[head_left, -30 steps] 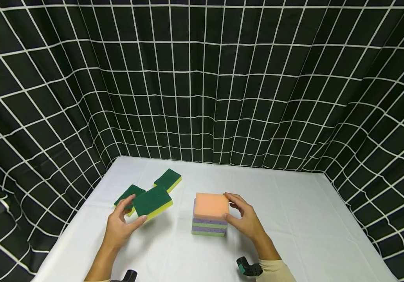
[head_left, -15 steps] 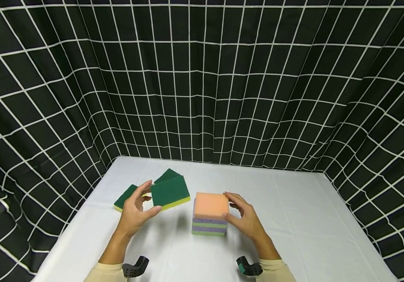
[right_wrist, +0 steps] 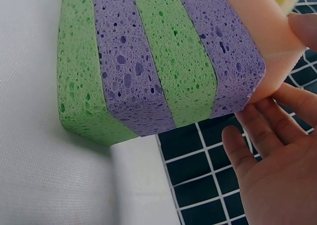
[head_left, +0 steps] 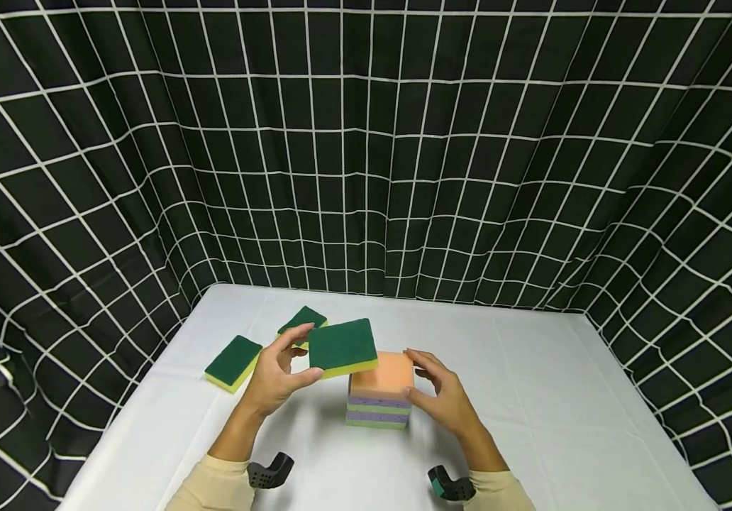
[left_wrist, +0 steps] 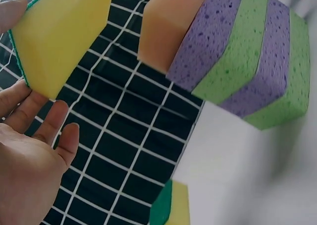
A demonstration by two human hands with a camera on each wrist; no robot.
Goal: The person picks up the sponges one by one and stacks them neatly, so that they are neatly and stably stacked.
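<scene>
My left hand (head_left: 274, 375) pinches a green-and-yellow scrub sponge (head_left: 342, 345) between thumb and fingers. The green scouring side faces up, and the sponge hangs over the left edge of a stack. In that stack, an orange sponge (head_left: 394, 376) lies on top of purple sponges (right_wrist: 131, 66) and light green sponges (right_wrist: 178, 61) in alternating layers. At the stack's right side, my right hand (head_left: 444, 396) holds the orange sponge, thumb at the near side and fingers at the far side. From the left wrist view, the held sponge's yellow underside (left_wrist: 67, 41) appears apart from the stack.
Two more green-and-yellow sponges lie on the white table (head_left: 500, 397): one at the left (head_left: 234, 363), the other farther back (head_left: 304, 321), partly behind my left hand. A black curtain with white grid lines (head_left: 366, 177) surrounds the table's back and sides.
My left hand has carried the scrub sponge rightward from beside the two loose sponges to the stack, turning it straighter. The right hand has stayed at the orange sponge.
</scene>
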